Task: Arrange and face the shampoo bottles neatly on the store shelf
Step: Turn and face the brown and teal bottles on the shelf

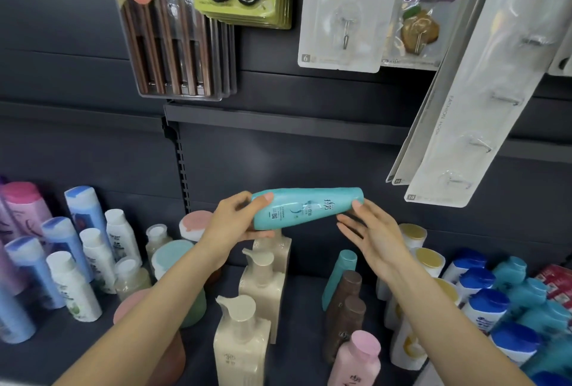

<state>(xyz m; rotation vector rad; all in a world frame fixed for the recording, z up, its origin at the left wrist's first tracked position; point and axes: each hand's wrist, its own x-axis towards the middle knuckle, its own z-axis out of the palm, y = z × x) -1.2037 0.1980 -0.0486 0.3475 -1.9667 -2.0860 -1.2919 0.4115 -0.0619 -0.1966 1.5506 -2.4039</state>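
I had the teal shampoo bottle lifted clear of the shelf and turned on its side, held out level above the middle rows. My left hand carried the weight: its fingers were wrapped around the wider end, thumb over the top and the rest underneath, clenched on the bottle. My right hand was at the narrower end, its fingers spread and loose, with one fingertip at the bottle's end; whether it pressed there or only brushed it I could not tell. I judged I held it sideways to read the label, which faced me, and to work out which way was front before standing it up.

Below it stood a file of cream pump bottles, running from the back of the shelf toward me. Just to their right a second teal bottle leaned against the brown bottles, with a pink bottle nearest me. That leaning bottle suggested where mine belonged: behind or beside its twin, in the bare strip of shelf between the pumps and the browns. The danger I saw was knocking a pump head on the way down.
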